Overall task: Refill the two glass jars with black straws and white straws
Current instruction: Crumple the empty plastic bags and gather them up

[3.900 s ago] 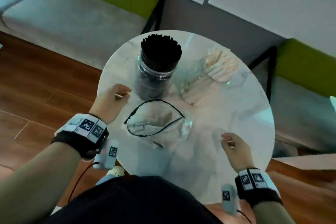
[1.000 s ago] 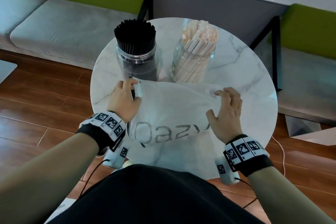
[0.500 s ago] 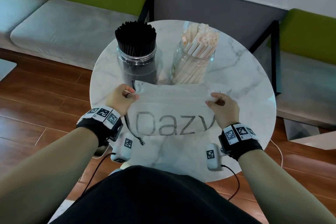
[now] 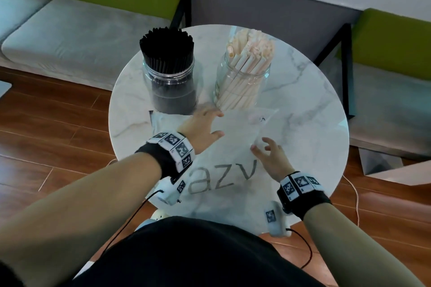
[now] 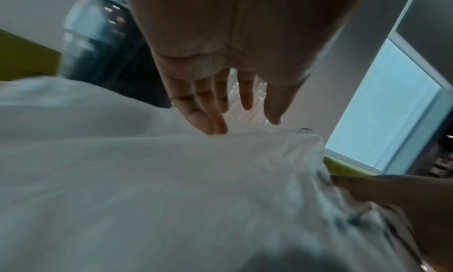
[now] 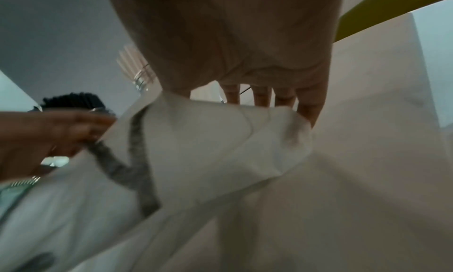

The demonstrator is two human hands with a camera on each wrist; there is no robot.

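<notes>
A glass jar packed with black straws (image 4: 168, 70) stands at the back left of the round marble table (image 4: 307, 100). Beside it is a glass jar of white straws (image 4: 245, 72). A flat white bag (image 4: 224, 170) with grey lettering lies in front of the jars. My left hand (image 4: 210, 123) lies flat on the bag's top part, just in front of the jars, with straight fingers (image 5: 215, 111). My right hand (image 4: 263, 147) hovers at the bag's folded right edge with spread fingers (image 6: 262, 98), gripping nothing. The bag (image 6: 208, 150) is crumpled there. What the bag contains is hidden.
Grey sofas with green backs stand behind the table at left (image 4: 81, 30) and at right (image 4: 391, 37). Wooden floor (image 4: 46, 123) surrounds the table. A pale box (image 4: 396, 170) lies on the floor at right. Cables hang from both wrist cameras.
Both hands have let go of the bag's top corners. The left hand has slid right across the bag and flattened. The right hand has drawn back, and the bag's right corner has folded over.
</notes>
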